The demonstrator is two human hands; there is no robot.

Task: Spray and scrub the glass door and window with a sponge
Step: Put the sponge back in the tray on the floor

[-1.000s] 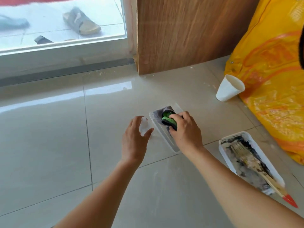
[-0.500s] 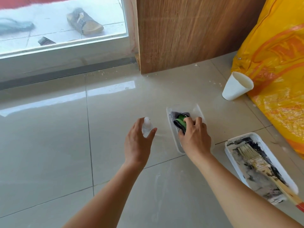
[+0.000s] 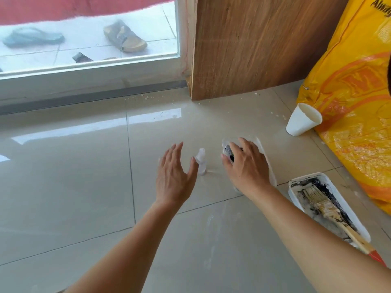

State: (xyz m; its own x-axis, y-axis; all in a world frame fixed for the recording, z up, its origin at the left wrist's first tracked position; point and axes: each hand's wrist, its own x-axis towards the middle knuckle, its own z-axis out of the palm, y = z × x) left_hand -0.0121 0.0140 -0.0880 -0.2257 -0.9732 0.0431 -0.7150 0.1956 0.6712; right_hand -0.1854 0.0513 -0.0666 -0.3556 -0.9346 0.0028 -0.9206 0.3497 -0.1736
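A small clear spray bottle point(image 3: 201, 160) stands on the tiled floor. My left hand point(image 3: 174, 176) hovers just left of it with fingers spread, and the thumb is close to the bottle without gripping it. My right hand point(image 3: 247, 166) presses down into a shallow white tray point(image 3: 257, 140), thumb and fingers closed around a dark sponge point(image 3: 229, 150) with a green edge. Most of the sponge is hidden under that hand. The glass door point(image 3: 84, 39) fills the upper left, with sandals visible outside through it.
A wooden panel point(image 3: 254, 49) stands right of the door frame point(image 3: 84, 83). A yellow plastic bag point(image 3: 349, 102) and a tilted white paper cup point(image 3: 302, 119) lie at the right. A second white tray point(image 3: 306, 176) holds a paint brush point(image 3: 330, 210). White crumbs dot the floor.
My right hand has sunk lower over the sponge and covers most of it. My left hand has spread its fingers wider beside the bottle. The view has shifted slightly.
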